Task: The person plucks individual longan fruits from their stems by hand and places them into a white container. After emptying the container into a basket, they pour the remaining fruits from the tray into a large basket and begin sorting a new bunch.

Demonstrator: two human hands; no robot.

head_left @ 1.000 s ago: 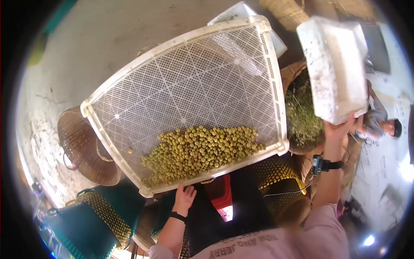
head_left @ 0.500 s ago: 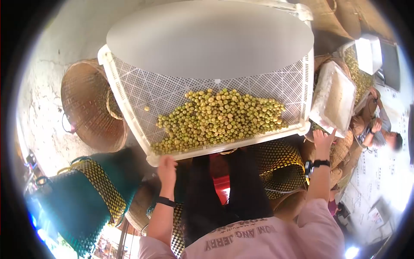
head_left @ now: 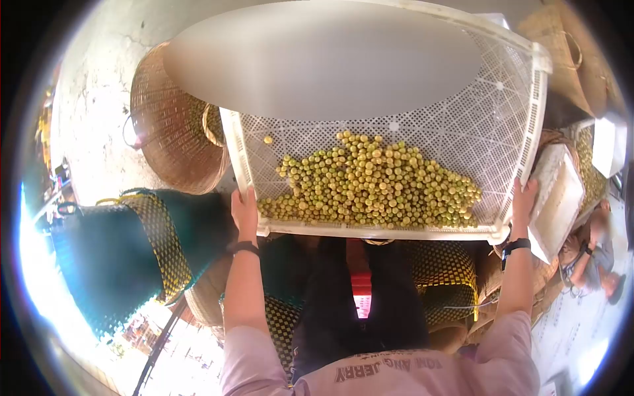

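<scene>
Hands gripped a white tray [head_left: 502, 125] at its near corners, left hand [head_left: 245, 212] and right hand [head_left: 525, 203] closed on the rim; green fruit [head_left: 370, 188] lay heaped inside, a basket [head_left: 168, 125] beside.

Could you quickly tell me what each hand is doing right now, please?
Left hand: closed on the left rim of the white mesh tray of green fruit.
Right hand: gripping the tray's right rim.

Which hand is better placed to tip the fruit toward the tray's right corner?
Left. The left hand grips the tray beside the fruit; lifting there would likely roll it right, while the right hand steadies.
</scene>
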